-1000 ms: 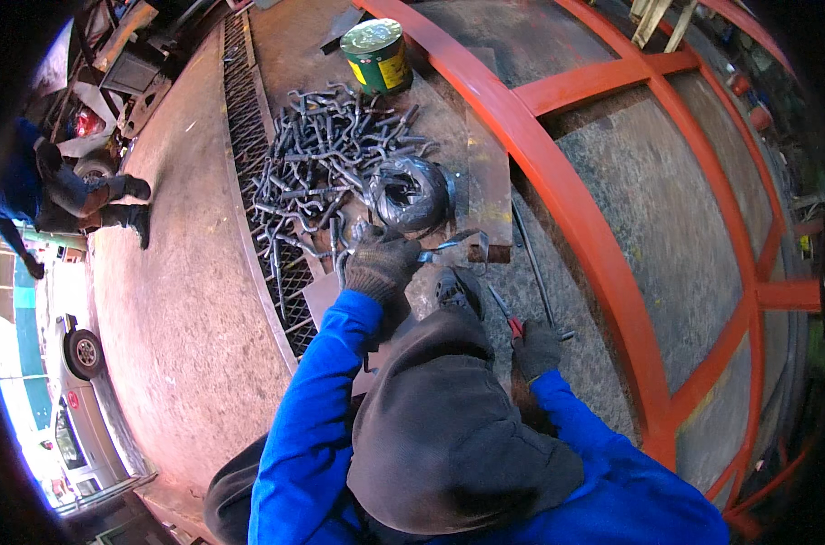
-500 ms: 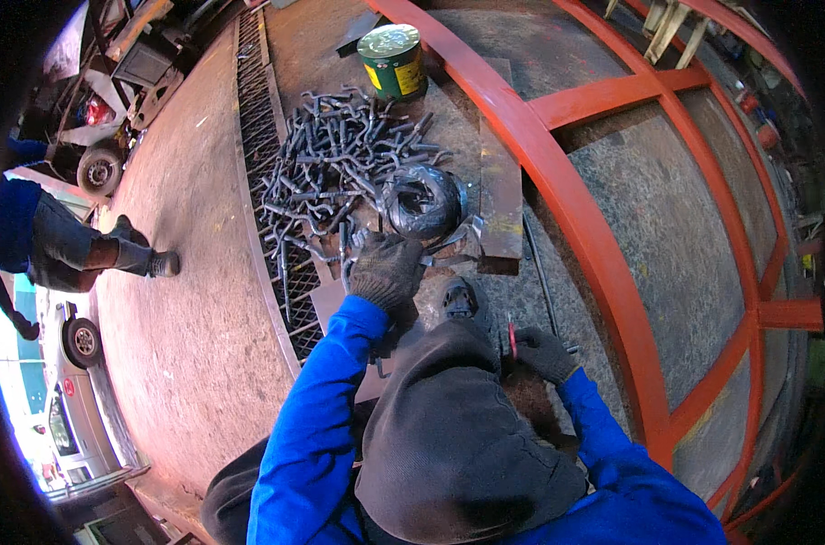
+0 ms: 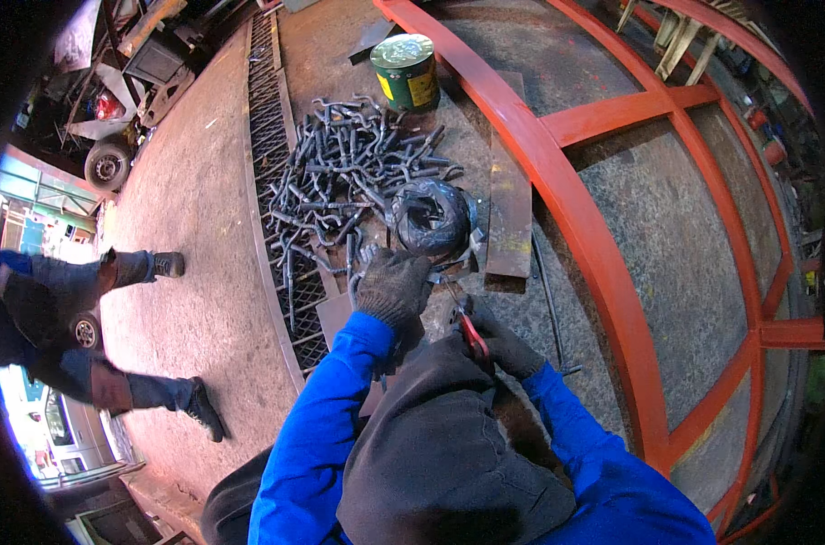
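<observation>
My left hand point(image 3: 392, 289), in a dark knit glove, is closed beside the pile of bent dark metal rods point(image 3: 344, 173). What it grips is mostly hidden; a grey metal end pokes up by its fingers. Red-handled pliers point(image 3: 474, 340) are in my gloved right hand point(image 3: 511, 347), their head pointing up toward the left hand, a short gap away. A thin wire seems to run between the pliers' head and the left hand. Just beyond the hands lies a dark ring-shaped coil point(image 3: 431, 218), wrapped in shiny black material.
A green and yellow can point(image 3: 404, 77) stands behind the rods. To the right are a flat steel bar point(image 3: 510, 213) and a large red-painted metal frame point(image 3: 603, 263). Metal grating point(image 3: 265, 118) runs along the left. Another person's legs point(image 3: 149, 386) are on the concrete at far left.
My right hand has moved left and up with the pliers, close to my left hand. The left hand stays nearly in place. The other person at left has stepped nearer.
</observation>
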Demonstrator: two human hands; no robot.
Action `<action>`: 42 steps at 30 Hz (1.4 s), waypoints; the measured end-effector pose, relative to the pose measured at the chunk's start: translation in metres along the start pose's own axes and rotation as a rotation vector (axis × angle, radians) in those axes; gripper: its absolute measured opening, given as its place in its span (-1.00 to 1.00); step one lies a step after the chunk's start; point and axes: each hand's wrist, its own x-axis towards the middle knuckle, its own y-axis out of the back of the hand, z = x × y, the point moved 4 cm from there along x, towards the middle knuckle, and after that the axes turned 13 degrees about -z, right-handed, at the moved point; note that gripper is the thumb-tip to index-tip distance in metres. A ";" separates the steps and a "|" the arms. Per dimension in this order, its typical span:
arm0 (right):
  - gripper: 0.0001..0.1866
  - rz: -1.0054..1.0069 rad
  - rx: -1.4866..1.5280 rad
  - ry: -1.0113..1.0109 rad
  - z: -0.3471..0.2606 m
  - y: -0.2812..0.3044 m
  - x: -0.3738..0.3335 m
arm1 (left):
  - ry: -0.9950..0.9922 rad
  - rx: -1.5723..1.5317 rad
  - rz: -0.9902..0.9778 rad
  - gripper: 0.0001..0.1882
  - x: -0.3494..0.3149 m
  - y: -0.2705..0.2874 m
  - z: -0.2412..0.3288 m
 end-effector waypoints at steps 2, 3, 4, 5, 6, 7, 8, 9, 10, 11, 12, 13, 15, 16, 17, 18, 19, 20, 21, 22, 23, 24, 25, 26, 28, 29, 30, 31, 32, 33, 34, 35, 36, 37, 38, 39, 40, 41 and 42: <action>-0.40 0.027 -0.083 0.033 -0.001 0.001 0.015 | -0.011 -0.001 -0.002 -0.77 0.000 0.002 -0.002; -0.42 0.036 -0.127 0.046 -0.005 0.001 0.022 | -0.025 0.007 -0.008 -0.77 0.000 0.000 -0.004; -0.45 0.045 -0.170 0.059 -0.008 0.000 0.027 | -0.038 0.014 -0.013 -0.76 0.000 0.000 -0.005; -0.45 0.037 -0.030 0.023 -0.006 -0.001 0.031 | -0.036 0.014 -0.003 -0.77 -0.001 0.000 -0.006; -0.45 0.034 0.109 -0.018 -0.004 -0.001 0.031 | -0.039 0.007 0.007 -0.77 0.000 0.002 -0.004; -0.45 0.031 0.248 -0.059 -0.001 -0.002 0.032 | -0.040 0.001 0.017 -0.78 0.000 0.004 -0.001; -0.44 0.033 0.255 -0.069 -0.001 -0.002 0.033 | -0.027 0.000 -0.013 -0.78 0.001 0.005 0.001; -0.43 0.034 0.261 -0.076 -0.004 -0.002 0.035 | -0.014 0.002 -0.041 -0.78 0.001 0.010 0.004; -0.42 0.034 0.268 -0.084 -0.007 -0.003 0.036 | 0.000 0.004 -0.069 -0.79 0.002 0.012 0.005; -0.41 0.045 0.178 -0.043 -0.013 -0.002 0.037 | 0.007 -0.004 -0.081 -0.79 0.002 0.011 0.004; -0.40 0.058 0.086 0.000 -0.024 -0.001 0.037 | 0.012 -0.011 -0.091 -0.79 0.002 0.011 0.003; -0.39 0.070 -0.005 0.042 -0.031 -0.001 0.037 | 0.017 -0.019 -0.100 -0.79 0.002 0.011 0.002; -0.37 0.061 0.004 0.058 -0.018 0.003 0.038 | 0.023 -0.017 -0.085 -0.79 0.002 0.012 0.004; -0.37 0.057 0.009 0.065 -0.013 0.004 0.038 | 0.026 -0.016 -0.077 -0.80 0.001 0.013 0.004; -0.36 0.069 0.029 0.050 -0.007 0.006 0.035 | 0.014 -0.015 -0.051 -0.80 0.001 0.012 0.004; -0.36 0.077 0.051 0.035 -0.016 0.004 0.033 | 0.006 -0.013 -0.026 -0.79 0.000 0.011 0.003; -0.35 0.085 0.073 0.020 -0.021 0.002 0.031 | -0.003 -0.011 -0.002 -0.79 -0.001 0.010 0.002; -0.41 0.094 0.042 0.038 -0.022 0.001 0.031 | 0.004 -0.016 -0.001 -0.79 -0.003 0.009 0.001; -0.46 0.108 0.009 0.058 -0.023 0.002 0.031 | 0.007 -0.021 0.001 -0.79 -0.003 0.011 0.002; -0.51 0.121 -0.024 0.078 -0.025 0.003 0.030 | 0.009 -0.026 0.003 -0.79 -0.002 0.011 0.003; -0.51 0.119 -0.002 0.071 -0.024 0.004 0.029 | 0.014 -0.024 -0.003 -0.79 -0.002 0.011 0.003; -0.50 0.119 0.018 0.065 -0.022 0.004 0.029 | 0.017 -0.023 -0.009 -0.79 -0.001 0.010 0.003; -0.50 0.119 0.039 0.059 -0.021 0.006 0.028 | 0.020 -0.021 -0.014 -0.78 0.000 0.009 0.003; -0.49 0.114 0.045 0.064 -0.018 0.007 0.028 | 0.006 -0.025 -0.022 -0.78 0.001 0.007 0.003; -0.46 0.099 0.061 0.077 -0.016 0.008 0.030 | -0.016 -0.027 -0.038 -0.77 0.000 0.004 0.000; -0.44 0.136 0.100 0.078 -0.014 0.010 0.026 | -0.004 -0.037 -0.022 -0.77 0.000 0.003 -0.001; -0.41 0.171 0.140 0.081 -0.019 0.009 0.023 | 0.009 -0.045 -0.005 -0.76 -0.001 0.003 -0.002; -0.39 0.206 0.180 0.084 -0.022 0.009 0.020 | 0.023 -0.053 0.011 -0.76 -0.002 0.003 -0.003; -0.41 0.255 0.089 0.021 -0.021 0.011 0.015 | 0.033 -0.067 0.027 -0.77 -0.002 0.004 -0.004; -0.42 0.303 -0.004 -0.037 -0.020 0.016 0.009 | 0.044 -0.077 0.046 -0.78 -0.002 0.005 -0.005; -0.43 0.349 -0.095 -0.097 -0.018 0.022 0.001 | 0.057 -0.089 0.063 -0.79 -0.003 0.007 -0.006; -0.47 0.365 -0.256 -0.229 -0.017 0.028 -0.010 | 0.107 -0.099 0.067 -0.79 -0.004 0.010 -0.008; -0.51 0.386 -0.417 -0.364 -0.014 0.036 -0.027 | 0.151 -0.113 0.069 -0.79 -0.004 0.013 -0.007; -0.55 0.400 -0.576 -0.498 -0.010 0.043 -0.042 | 0.199 -0.125 0.070 -0.78 -0.006 0.015 -0.007; -0.58 0.383 -0.650 -0.546 -0.004 0.048 -0.055 | 0.241 -0.254 0.018 -0.81 -0.008 0.013 -0.017; -0.62 0.367 -0.716 -0.597 0.006 0.051 -0.068 | 0.211 -0.294 0.073 -0.82 -0.013 0.019 -0.020; -0.66 0.348 -0.785 -0.647 0.011 0.050 -0.076 | 0.184 -0.334 0.131 -0.82 -0.021 0.028 -0.022; -0.68 0.322 -0.850 -0.691 0.015 0.048 -0.080 | 0.208 -0.542 0.212 -0.84 -0.027 0.018 -0.040; -0.70 0.289 -0.923 -0.721 0.011 0.044 -0.080 | 0.219 -0.756 0.321 -0.87 -0.035 0.013 -0.058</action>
